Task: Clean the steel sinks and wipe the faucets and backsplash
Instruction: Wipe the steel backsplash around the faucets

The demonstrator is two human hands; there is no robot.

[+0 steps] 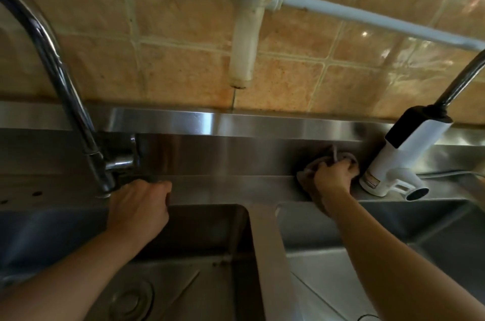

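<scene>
Both forearms enter from the bottom corners of the frame, reaching up over two steel basins. Left sink (204,242) sits lower centre, round drain (131,299) at its bottom left. Right sink (393,236) fills the lower right. A flat steel divider (267,255) runs between them.

Left hand (139,208) is at centre left, on the back ledge (231,188) at the left sink's rear rim, just beside the base of the chrome faucet (60,71), which arcs up to the upper left of the frame. Fingers curled together over the ledge edge; fingertips hidden, so can't tell if they hold anything.

Right hand (333,176) is at centre right, fingers bunched and gripping a brown cloth (309,176), pressing it where the ledge meets the steel backsplash (236,153). Cloth hangs down past the wrist towards the right sink rim.

Just right of that hand, close by: white faucet unit (401,160) with black trim, tilted, on the ledge; its dark spout runs to the right edge of the frame.

Upper half: tan wall tiles (170,63), white pipe (244,50) hanging down at centre top, a second white pipe (367,19) running to the right.
</scene>
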